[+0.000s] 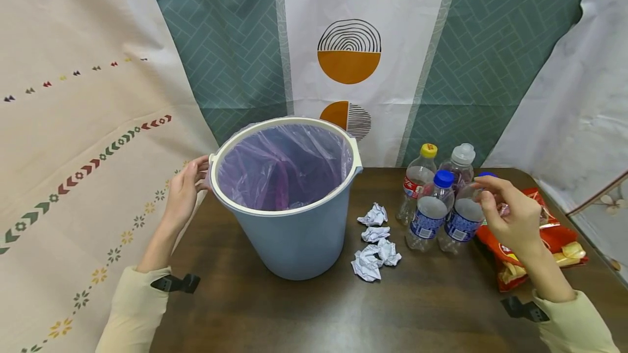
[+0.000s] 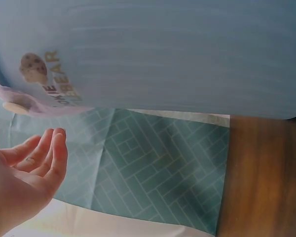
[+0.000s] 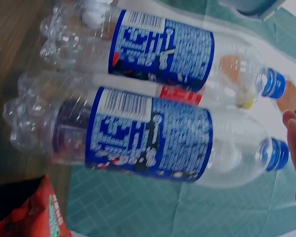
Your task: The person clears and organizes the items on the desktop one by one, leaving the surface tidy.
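Observation:
A light blue trash bin (image 1: 299, 244) with a cream rim and a clear, pinkish liner (image 1: 279, 173) stands on the table. My left hand (image 1: 183, 189) is beside the rim's left end; the left wrist view shows its fingers loosely bent, a gap between them and the bin wall. My right hand (image 1: 512, 214) hovers by the rightmost blue-capped bottle (image 1: 462, 222), its fingertips near the blue cap (image 3: 277, 154) and nothing held. Next to that bottle are another blue-capped bottle (image 1: 430, 211), a yellow-capped bottle (image 1: 417, 178) and a white-capped bottle (image 1: 461, 162).
Several crumpled paper balls (image 1: 375, 233) lie between the bin and the bottles. Red snack bags (image 1: 554, 238) rest on the dark wooden table (image 1: 304, 315), under my right forearm and to its right. Patterned cloth (image 1: 235, 42) hangs behind the table.

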`<state>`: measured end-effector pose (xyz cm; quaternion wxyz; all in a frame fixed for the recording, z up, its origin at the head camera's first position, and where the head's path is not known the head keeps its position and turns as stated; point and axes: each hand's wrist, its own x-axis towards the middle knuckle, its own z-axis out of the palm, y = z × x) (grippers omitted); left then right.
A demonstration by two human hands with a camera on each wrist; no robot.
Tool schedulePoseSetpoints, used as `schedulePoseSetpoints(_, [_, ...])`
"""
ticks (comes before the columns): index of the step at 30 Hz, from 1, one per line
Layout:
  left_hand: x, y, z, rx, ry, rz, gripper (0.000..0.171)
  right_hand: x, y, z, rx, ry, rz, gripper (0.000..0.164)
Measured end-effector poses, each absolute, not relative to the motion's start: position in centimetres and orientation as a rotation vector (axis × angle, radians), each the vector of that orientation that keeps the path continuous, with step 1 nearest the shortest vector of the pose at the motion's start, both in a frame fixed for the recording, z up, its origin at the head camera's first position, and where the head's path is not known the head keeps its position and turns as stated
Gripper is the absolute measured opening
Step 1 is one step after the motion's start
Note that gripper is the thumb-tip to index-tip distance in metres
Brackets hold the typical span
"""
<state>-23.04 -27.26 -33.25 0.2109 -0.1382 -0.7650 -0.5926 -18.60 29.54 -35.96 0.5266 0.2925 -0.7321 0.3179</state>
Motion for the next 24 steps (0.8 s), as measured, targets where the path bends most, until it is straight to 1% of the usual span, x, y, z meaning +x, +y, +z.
schedulePoseSetpoints(6, [-23.0,-27.0,-32.6,-0.378,-2.158,-1.612,0.048,-18.3,28.9,-35.9,0.803,-1.913,0.678,0.039])
schedulePoseSetpoints(12, [-23.0,-26.8,-32.2,-0.347,-2.182,-1.562,0.046,-18.1,27.9,-36.2,0.922,-1.986,0.656,0.038])
schedulePoseSetpoints(15, [-23.0,-26.7,-31.9,-0.353,-2.17,-1.561,0.043,-17.9,27.2,-36.4,0.965,-2.016,0.661,0.034])
schedulePoseSetpoints(19, [-22.9,-26.5,-31.6,-0.375,-2.173,-1.559,0.04,-17.8,26.4,-36.8,1.027,-2.087,0.628,0.024])
schedulePoseSetpoints(21, [-22.9,-26.4,-31.4,-0.373,-2.185,-1.557,0.038,-17.8,26.0,-37.0,1.045,-2.146,0.609,0.026])
schedulePoseSetpoints(24, [-22.6,-26.3,-31.3,-0.367,-2.192,-1.595,0.036,-17.7,25.5,-37.4,1.05,-2.24,0.594,0.035])
